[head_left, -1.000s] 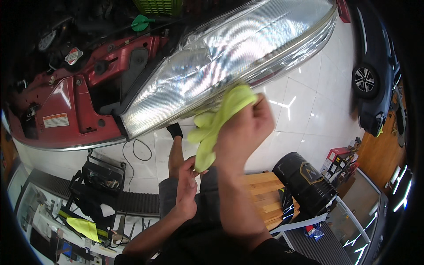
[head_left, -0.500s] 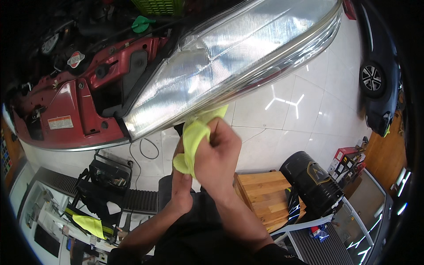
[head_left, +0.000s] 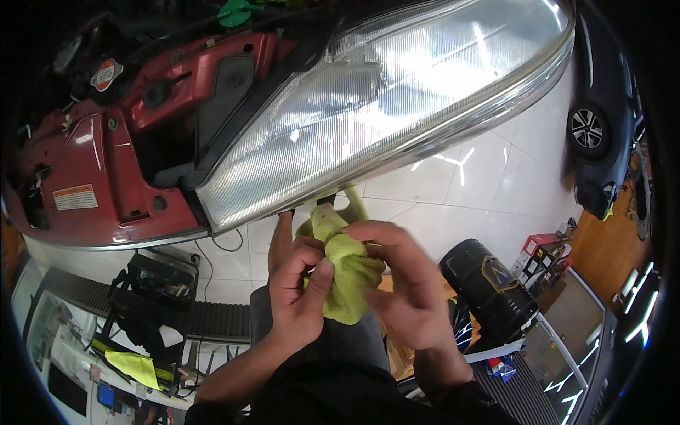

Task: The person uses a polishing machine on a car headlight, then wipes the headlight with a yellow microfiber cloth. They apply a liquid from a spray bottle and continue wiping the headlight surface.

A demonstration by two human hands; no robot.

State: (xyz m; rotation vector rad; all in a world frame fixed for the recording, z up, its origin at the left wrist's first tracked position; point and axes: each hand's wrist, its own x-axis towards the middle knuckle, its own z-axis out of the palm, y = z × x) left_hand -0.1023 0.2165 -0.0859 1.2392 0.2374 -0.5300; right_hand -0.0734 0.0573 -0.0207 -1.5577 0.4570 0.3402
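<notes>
Below the lower edge of a clear car headlight (head_left: 368, 120), a yellow-green microfiber cloth (head_left: 346, 280) is bunched up between my hands. My left hand (head_left: 301, 290) pinches its left side between thumb and curled fingers. From the right, my right hand (head_left: 411, 290) curls round the cloth, its index finger across the upper part; motion blurs its thumb. A fold of the cloth sticks up close to the headlight's rim. Whether something is wrapped inside the cloth cannot be seen.
The headlight sits in a red car front (head_left: 106, 184) with the engine bay open. Behind my right hand are a wooden stool (head_left: 400, 347) and a black drum (head_left: 489, 276). A black tool cart (head_left: 159, 283) with another yellow cloth (head_left: 134, 368) stands left. A dark car (head_left: 602, 120) is far right.
Both hands have come down, away from the headlight's edge, with the cloth. They have moved apart, and the cloth is now gathered into a bundle between them. The view has shifted slightly.
</notes>
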